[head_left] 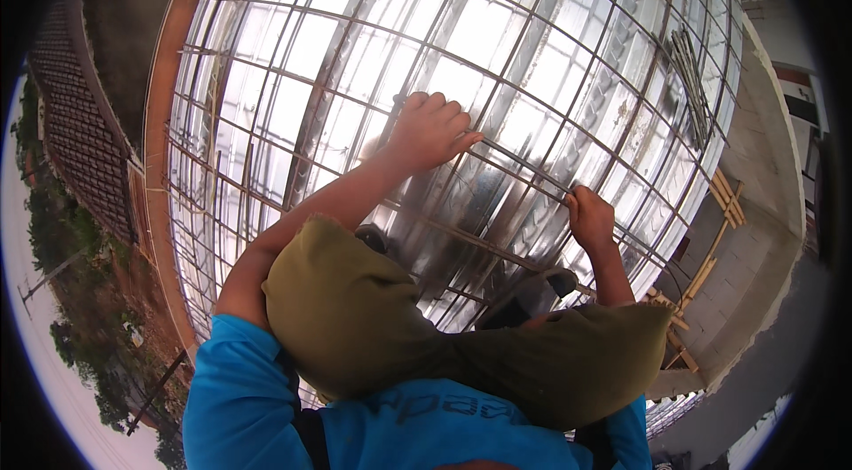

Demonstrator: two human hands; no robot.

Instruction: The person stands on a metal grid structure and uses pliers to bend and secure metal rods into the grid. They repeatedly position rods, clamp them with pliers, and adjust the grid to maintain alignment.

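Both of my hands are closed on a thin steel reinforcing bar (pixel 525 166) that slants down to the right across a mesh of bars (pixel 435 48). My left hand (pixel 430 133) wraps over its upper left part, knuckles up, with the thumb pointing along the bar. Farther right and nearer to me, my right hand (pixel 592 217) grips the other part in a fist. The bar lies close along the mesh; whether it is tied to it, I cannot tell. Beneath the mesh is shiny ribbed metal decking (pixel 484 31).
Several loose rods (pixel 690 88) lie bundled on the mesh at the right. An orange-brown edge beam (pixel 164 106) bounds the deck on the left, with a tiled roof (pixel 84 124) beyond. Bamboo poles (pixel 701 279) and a concrete ledge (pixel 768 142) are at the right. My shoe (pixel 528 297) rests among the bars.
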